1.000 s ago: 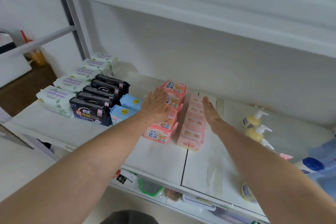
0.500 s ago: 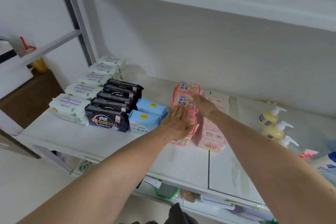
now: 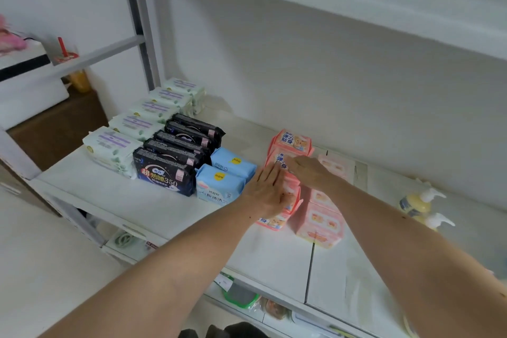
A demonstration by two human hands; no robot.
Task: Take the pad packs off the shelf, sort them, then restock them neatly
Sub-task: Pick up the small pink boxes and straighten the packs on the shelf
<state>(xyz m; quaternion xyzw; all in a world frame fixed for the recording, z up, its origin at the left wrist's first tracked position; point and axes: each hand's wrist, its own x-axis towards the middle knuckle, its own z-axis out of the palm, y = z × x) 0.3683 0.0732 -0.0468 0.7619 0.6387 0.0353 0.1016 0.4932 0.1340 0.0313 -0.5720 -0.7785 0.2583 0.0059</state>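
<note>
Head view: both hands' flat straight fingers [image 3: 270, 173] against soft, glossy pink pad packs [image 3: 292, 143].

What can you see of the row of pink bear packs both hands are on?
The pink bear packs stand in a front-to-back row on the white shelf, glossy plastic wrap with blue characters and a cartoon bear. The left hand presses flat against the row's left side; the right hand rests on top. Paler pink packs stand alongside on their right.

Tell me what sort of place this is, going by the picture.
Probably a small shop or stockroom. A white metal shelf holds sorted rows of pad packs: black packs, pink packs and pale green packs, with pump bottles lined up further right.
</note>
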